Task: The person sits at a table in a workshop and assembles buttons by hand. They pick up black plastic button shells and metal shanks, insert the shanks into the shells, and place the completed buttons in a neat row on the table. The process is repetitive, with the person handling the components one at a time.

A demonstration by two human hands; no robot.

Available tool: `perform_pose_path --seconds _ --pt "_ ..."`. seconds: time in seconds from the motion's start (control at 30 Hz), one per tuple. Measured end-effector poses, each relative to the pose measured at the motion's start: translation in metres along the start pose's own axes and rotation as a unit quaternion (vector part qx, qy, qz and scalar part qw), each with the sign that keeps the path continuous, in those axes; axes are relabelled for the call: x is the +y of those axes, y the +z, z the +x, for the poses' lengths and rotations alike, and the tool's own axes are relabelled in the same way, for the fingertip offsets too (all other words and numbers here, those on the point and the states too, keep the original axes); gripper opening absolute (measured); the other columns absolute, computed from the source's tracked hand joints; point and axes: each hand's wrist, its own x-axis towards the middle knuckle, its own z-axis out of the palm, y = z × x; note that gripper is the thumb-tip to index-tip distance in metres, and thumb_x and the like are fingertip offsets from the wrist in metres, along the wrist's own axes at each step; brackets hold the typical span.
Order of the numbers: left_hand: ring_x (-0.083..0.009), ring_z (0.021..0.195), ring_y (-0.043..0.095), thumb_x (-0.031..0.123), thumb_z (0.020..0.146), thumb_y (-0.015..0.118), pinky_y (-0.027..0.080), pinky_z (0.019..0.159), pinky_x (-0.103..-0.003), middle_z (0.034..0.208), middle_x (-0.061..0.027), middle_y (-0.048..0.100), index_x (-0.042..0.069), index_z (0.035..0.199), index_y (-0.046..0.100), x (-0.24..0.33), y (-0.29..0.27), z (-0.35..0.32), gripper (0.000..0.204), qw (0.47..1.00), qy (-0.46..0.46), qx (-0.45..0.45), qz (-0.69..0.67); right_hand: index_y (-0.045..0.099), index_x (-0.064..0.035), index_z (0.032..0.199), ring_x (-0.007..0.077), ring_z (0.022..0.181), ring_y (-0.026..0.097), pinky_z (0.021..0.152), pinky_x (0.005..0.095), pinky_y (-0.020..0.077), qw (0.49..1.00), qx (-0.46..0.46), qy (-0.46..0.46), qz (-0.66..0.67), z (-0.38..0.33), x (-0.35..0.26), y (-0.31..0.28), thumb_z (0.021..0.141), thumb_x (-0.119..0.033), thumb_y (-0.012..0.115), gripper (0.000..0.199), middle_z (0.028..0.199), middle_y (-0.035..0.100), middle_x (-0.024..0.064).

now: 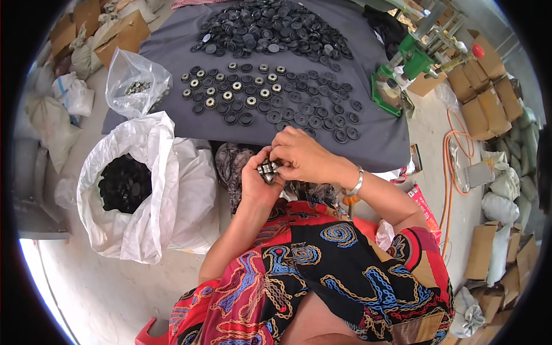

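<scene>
In my left hand (pixel 257 187) lie several small shiny metal bearings (pixel 268 170), cupped by the closed fingers just off the table's front edge. My right hand (pixel 306 154) reaches across from the right, its fingers bent and pressed against the same bearings; exactly what they pinch is hidden. Beyond both hands, round black caps (pixel 306 108) are spread in loose rows on the dark grey cloth (pixel 172 123). Some caps toward the left and middle carry a bright metal bearing ring (pixel 236 86) in their centre.
A large heap of black caps (pixel 270 31) covers the table's back. Left stand a clear bag (pixel 123 100) of small metal parts and a white sack (pixel 95 201) holding black pieces. A green hand press (pixel 411 60) occupies the right corner; an orange cable (pixel 445 167) lies on the floor.
</scene>
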Motion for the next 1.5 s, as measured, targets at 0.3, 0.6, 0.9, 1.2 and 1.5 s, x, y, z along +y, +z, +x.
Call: perform_pose_path --seconds 0.3,0.6,0.9,1.2,1.5 --pt "-0.0251 0.078 0.059 0.024 0.089 0.048 0.048 0.053 -0.032 0.088 -0.0108 0.061 0.005 0.095 0.060 0.014 -0.002 0.001 0.023 0.997 -0.004 0.074 0.027 0.056 -0.0034 0.087 0.0321 0.082 0.057 0.070 0.0421 0.0464 0.994 0.043 0.099 0.023 0.025 0.019 -0.016 0.073 -0.013 0.064 0.019 0.082 0.057 0.0124" --pt "-0.0226 0.064 0.053 0.034 0.096 0.043 0.032 0.041 -0.025 0.084 -0.0127 0.057 0.006 0.098 0.057 0.027 -0.007 -0.001 0.031 0.996 0.004 0.075 0.055 0.062 -0.0006 0.091 0.0301 0.077 0.060 0.070 0.0396 0.0475 0.985 -0.005 0.140 -0.105 0.050 0.068 -0.005 0.073 -0.011 0.069 0.022 0.082 0.060 0.0135" --pt "-0.0223 0.063 0.052 0.035 0.097 0.041 0.032 0.041 -0.025 0.083 -0.0118 0.057 0.006 0.096 0.058 0.030 -0.008 -0.003 0.034 0.995 0.015 0.079 0.060 0.065 -0.0014 0.081 0.0328 0.078 0.063 0.071 0.0417 0.0488 0.973 -0.053 0.217 -0.064 0.068 0.070 -0.005 0.066 -0.009 0.073 0.019 0.078 0.065 0.0164" --pt "-0.0250 0.070 0.055 0.034 0.097 0.039 0.034 0.044 -0.026 0.083 -0.0121 0.057 0.004 0.098 0.058 0.028 0.005 -0.004 0.036 0.993 0.026 0.081 0.076 0.064 -0.0032 0.079 0.0316 0.077 0.062 0.067 0.0407 0.0479 0.971 -0.096 0.195 -0.099 0.074 0.071 -0.010 0.064 -0.011 0.074 0.020 0.078 0.064 0.0144" --pt "-0.0143 0.079 0.057 0.035 0.097 0.041 0.039 0.055 -0.031 0.089 -0.0012 0.059 0.013 0.097 0.055 0.017 0.006 -0.008 0.027 0.986 0.033 0.121 0.106 0.060 -0.0036 0.091 0.0281 0.083 0.053 0.072 0.0381 0.0458 0.996 -0.061 -0.031 -0.050 0.028 -0.016 0.011 0.076 -0.020 0.065 0.023 0.085 0.054 0.0096"
